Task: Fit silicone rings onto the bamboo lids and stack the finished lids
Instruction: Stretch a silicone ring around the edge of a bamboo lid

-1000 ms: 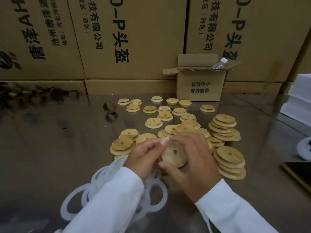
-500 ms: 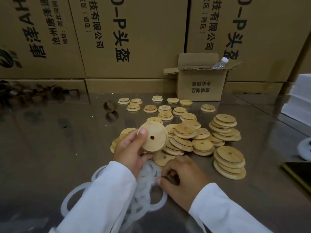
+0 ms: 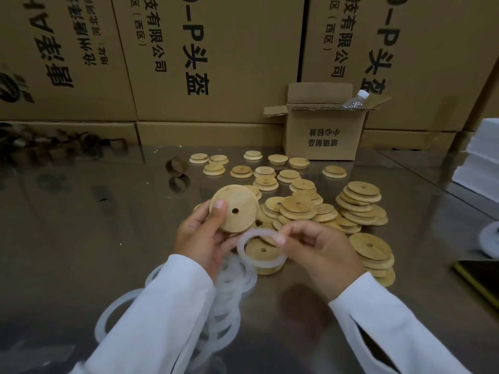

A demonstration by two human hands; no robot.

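Above the table (image 3: 81,238), lid (image 3: 237,201) near ring (image 3: 241,245)

Left hand (image 3: 201,238) holds a bamboo lid (image 3: 234,209) upright, thumb on its face. Right hand (image 3: 324,252) pinches a white ring (image 3: 260,249) just below it. Loose lids (image 3: 297,209) are heaped on the metal table (image 3: 81,225); more rings (image 3: 229,292) lie beneath the left sleeve (image 3: 162,319).

Dim, warm light leaves the frame murky. The glossy table (image 3: 81,238) mirrors the cartons (image 3: 216,63) softly. Edges bow and blur, perhaps from the wide lens.
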